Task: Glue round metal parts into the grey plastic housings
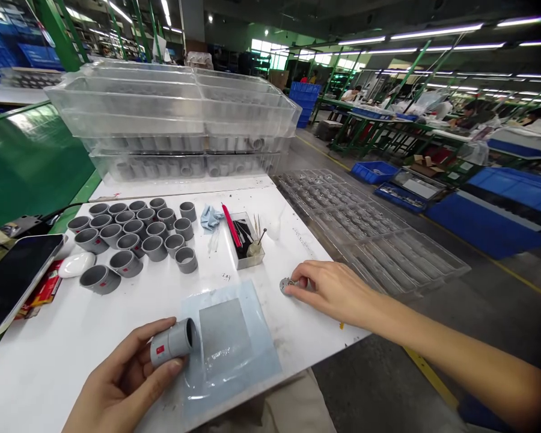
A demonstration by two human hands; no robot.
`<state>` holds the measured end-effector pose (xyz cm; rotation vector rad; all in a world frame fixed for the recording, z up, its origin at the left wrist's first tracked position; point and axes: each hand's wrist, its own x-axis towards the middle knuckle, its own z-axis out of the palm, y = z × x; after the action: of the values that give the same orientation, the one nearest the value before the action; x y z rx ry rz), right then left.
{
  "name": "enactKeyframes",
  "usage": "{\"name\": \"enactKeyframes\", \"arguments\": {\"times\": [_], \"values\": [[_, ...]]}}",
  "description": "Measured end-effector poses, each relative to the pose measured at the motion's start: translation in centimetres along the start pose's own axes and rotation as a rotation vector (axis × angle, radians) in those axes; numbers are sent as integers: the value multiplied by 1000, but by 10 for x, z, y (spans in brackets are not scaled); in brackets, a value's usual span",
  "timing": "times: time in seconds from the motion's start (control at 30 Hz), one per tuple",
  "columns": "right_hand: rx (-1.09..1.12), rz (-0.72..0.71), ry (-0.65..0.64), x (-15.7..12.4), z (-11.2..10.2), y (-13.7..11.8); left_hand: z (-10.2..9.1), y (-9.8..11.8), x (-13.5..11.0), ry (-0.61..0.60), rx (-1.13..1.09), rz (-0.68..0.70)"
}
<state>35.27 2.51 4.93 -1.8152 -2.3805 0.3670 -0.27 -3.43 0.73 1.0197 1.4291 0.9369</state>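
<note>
Pinching the gray tube (173, 343) by its outside with left fingers (174, 368) near the blue sheet (234, 361), probably for leaving the opening uncovered, and with right fingers (303, 294) a small round part (284, 286) at the tabletop (72, 337).

A dark-screened smartphone (22, 276) lies at the counter's (72, 337) left edge, a red wrapper (50, 285) and a rounded white object (76, 264) just beside it. A crumpled light-blue cloth (211, 218) rests toward the far edge. Beyond the right edge, a shallow blue crate (374, 172) sits on the floor (342, 385), with a stack of blue crates (304, 99) farther back.
</note>
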Motion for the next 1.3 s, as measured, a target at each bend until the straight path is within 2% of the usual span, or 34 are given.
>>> {"name": "enactKeyframes", "arguments": {"times": [0.13, 0.33, 0.43, 0.5, 0.57, 0.7, 0.83, 1.0, 1.13, 1.3], "values": [[-59, -121, -8, 1, 1, -9, 0, 2, -1, -7, 7, -28], [-116, -145, -40, 6, -2, -11, 2, 4, -3, -6, -39, -30], [-89, -157, -9, 11, -2, -16, -1, 1, -2, -33, -38, -11], [12, -182, 69, 13, 1, -27, -4, -2, 0, -68, -34, 15], [208, -232, 140, 15, 6, -47, -7, -5, 1, -101, -36, 32], [601, -341, 133, 23, 22, -94, -11, -9, 3, -123, -59, 52], [764, -405, 194, 32, 41, -121, -12, -9, 5, -143, -108, 74], [829, -404, 268, 31, 57, -123, -12, -13, 7, -163, -135, 143], [829, -431, 255, 29, 60, -122, -12, -18, 7, -156, -170, 167], [796, -470, 301, 30, 61, -122, -13, -16, 7, -175, -159, 173]]}}
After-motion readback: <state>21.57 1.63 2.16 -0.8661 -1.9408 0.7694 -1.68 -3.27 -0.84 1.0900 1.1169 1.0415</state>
